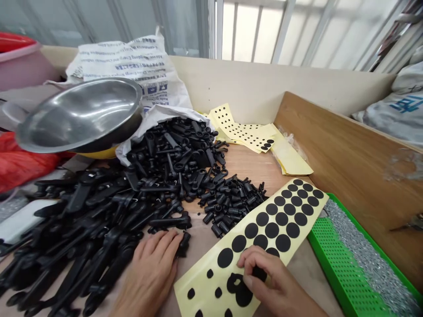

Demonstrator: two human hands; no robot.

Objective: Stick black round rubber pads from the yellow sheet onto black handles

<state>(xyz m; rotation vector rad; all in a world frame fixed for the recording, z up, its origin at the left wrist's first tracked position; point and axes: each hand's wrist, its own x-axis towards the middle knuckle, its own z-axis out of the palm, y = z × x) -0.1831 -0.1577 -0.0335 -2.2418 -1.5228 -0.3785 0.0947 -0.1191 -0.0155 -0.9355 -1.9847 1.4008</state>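
My left hand [152, 270] lies palm down at the edge of a big heap of black plastic parts [109, 211], its fingertips closed around one black part [183, 244]. My right hand [276, 284] rests on a yellow backing sheet [261, 242] covered with round black stickers. Its fingers pinch one black sticker [258, 273] near the sheet's lower part. A smaller pile of short black pieces [231, 207] lies between the heap and the sheet.
A steel bowl [82, 114] sits tilted at the back left against a printed white sack [132, 61]. Used yellow sheets [251, 132] lie at the back. A green perforated tray [350, 264] with small metal bits stands right, beside a wooden board [357, 167].
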